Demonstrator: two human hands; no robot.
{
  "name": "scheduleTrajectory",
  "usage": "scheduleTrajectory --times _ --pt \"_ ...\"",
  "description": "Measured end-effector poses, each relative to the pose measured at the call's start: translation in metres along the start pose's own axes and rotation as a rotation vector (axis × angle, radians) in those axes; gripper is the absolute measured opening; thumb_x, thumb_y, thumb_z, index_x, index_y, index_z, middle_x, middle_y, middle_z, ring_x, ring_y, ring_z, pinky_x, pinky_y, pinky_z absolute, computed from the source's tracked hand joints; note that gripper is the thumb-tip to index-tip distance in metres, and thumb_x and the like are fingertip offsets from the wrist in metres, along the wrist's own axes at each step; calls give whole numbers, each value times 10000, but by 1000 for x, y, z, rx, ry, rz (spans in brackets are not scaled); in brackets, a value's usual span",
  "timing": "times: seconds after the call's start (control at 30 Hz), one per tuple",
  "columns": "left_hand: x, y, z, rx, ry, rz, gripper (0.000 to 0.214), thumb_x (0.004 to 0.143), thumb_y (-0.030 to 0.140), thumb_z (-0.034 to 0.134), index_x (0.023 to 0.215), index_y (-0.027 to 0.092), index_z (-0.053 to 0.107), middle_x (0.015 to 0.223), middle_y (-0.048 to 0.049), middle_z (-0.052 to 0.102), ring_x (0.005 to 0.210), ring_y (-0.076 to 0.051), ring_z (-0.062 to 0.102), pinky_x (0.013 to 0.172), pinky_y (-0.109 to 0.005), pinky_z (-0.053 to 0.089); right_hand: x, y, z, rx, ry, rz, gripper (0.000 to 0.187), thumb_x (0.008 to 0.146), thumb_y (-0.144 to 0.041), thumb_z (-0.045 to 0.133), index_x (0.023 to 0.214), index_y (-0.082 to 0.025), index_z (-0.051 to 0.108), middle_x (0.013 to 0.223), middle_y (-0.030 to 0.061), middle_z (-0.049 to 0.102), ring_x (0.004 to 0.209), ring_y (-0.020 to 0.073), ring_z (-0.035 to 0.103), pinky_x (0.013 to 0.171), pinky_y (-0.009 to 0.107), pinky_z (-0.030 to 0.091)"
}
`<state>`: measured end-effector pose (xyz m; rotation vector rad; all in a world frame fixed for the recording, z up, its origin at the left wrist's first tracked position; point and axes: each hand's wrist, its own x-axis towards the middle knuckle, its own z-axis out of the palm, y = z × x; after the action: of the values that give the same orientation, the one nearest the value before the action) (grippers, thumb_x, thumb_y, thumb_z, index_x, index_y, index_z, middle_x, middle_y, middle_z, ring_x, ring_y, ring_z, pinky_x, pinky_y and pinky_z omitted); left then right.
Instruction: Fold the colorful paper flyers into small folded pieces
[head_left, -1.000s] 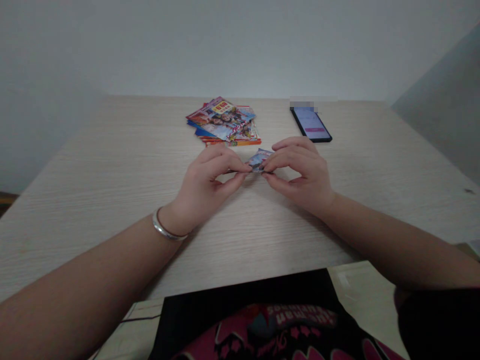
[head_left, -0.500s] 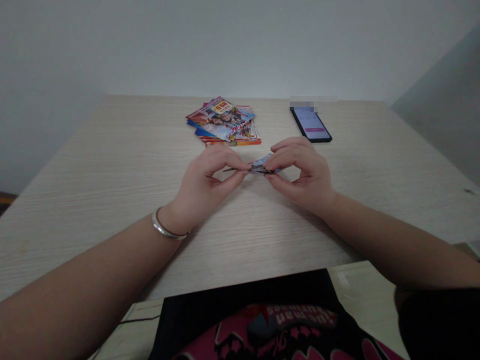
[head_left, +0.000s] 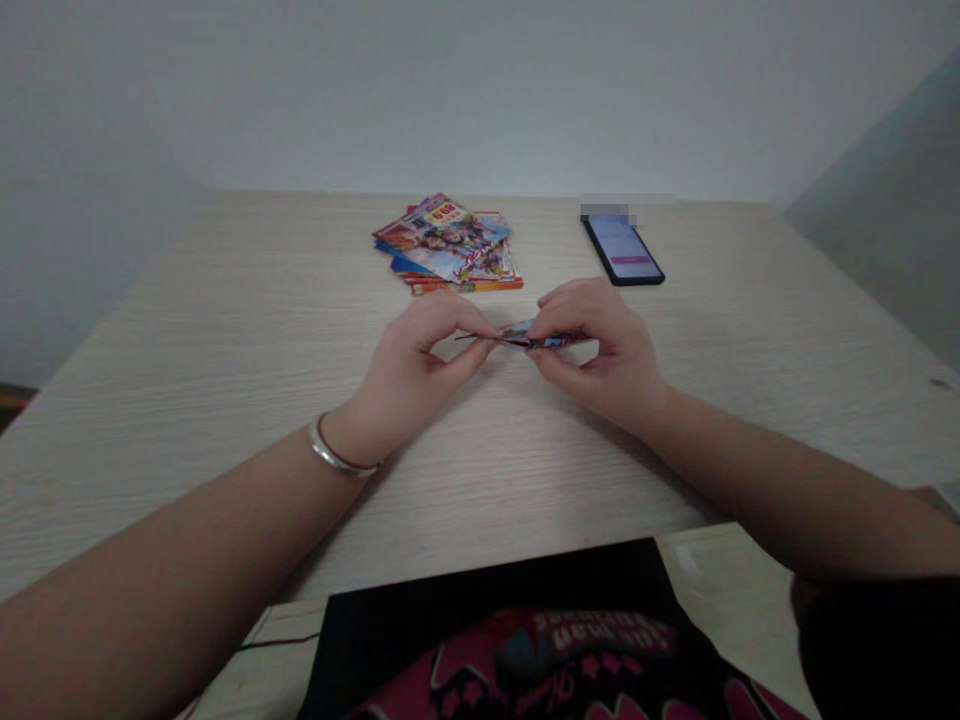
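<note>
a: turned nearly edge-on since the earlier frame, that glossy printed card (head_left: pixel 536 338) now shows hardly any face. where is it?

b: right between the fingertips, pinched from both sides, with the left hand (head_left: pixel 405 370) on one end and the right hand (head_left: pixel 607 355) on the other. each thumb and forefinger is closed on it, and the remaining fingers curl loosely below.

a: how would it handle?

b: light and thin, i'd judge, more springy than stiff, and the slick coating could slide under the fingertips. the edges are the place to take it, between finger and thumb, as here. it would probably crease if squeezed hard.

a: and its look?

b: a narrow strip with blue and red print along it and a dark line through the middle, perhaps a fold. it's too thin to read anything on it.

a: what lies around the fingers?

b: behind them, a silver bangle (head_left: pixel 334 458) circles the left wrist. below is a pale wood-grain table (head_left: pixel 225 400). ahead of the left fingertips sits a fanned stack of colourful printed cards (head_left: pixel 442 245), and ahead of the right fingertips a lit phone (head_left: pixel 622 250), with a plain wall (head_left: pixel 480 100) beyond.
</note>
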<state>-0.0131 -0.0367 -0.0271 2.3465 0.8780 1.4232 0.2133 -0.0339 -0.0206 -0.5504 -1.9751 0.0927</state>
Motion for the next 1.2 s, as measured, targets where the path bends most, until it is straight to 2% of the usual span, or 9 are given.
scheduleTrajectory --times 0.23,0.53,0.67,0.8,1.0,1.2 --pt "1 3 0 24 4 13 68 923 188 685 868 225 699 842 -14 725 819 -180 674 790 -350 527 1 -1 -1 -9 28 -5 81 870 -196 703 901 -269 693 838 -20 756 862 193 718 839 402 558" --pt "1 7 -1 119 -25 46 36 937 206 667 932 232 691 867 -11 726 848 -195 660 818 -375 522 1 -1 -1 -109 -20 -31 46 914 -236 709 935 -273 724 856 -25 776 878 186 712 875 400 534" --pt "2 14 -3 139 -3 92 144 920 273 727 1056 245 691 1023 -18 753 973 -212 688 957 -412 527 0 -3 -2 -216 -34 -35 44 918 -301 739 958 -299 758 892 -22 794 943 210 714 898 417 534" --pt "3 17 -5 209 -39 121 73 937 295 730 1001 273 702 972 13 762 943 -210 702 1124 -500 439 0 -4 -2 -251 -44 -15 60 920 -336 756 950 -285 763 864 -24 791 960 217 719 909 415 528" --pt "4 16 -1 219 45 21 77 907 281 746 881 232 691 945 -23 716 932 -209 667 886 -409 544 1 -5 -3 -296 -54 29 134 939 -418 736 924 -287 758 875 -16 784 973 223 706 923 425 513" --pt "4 17 4 83 71 -58 86 910 237 755 987 276 763 1067 -23 690 1049 -200 660 968 -407 555 2 -2 -2 -308 -47 -23 111 955 -392 722 959 -282 738 942 -13 790 979 216 689 926 423 513"
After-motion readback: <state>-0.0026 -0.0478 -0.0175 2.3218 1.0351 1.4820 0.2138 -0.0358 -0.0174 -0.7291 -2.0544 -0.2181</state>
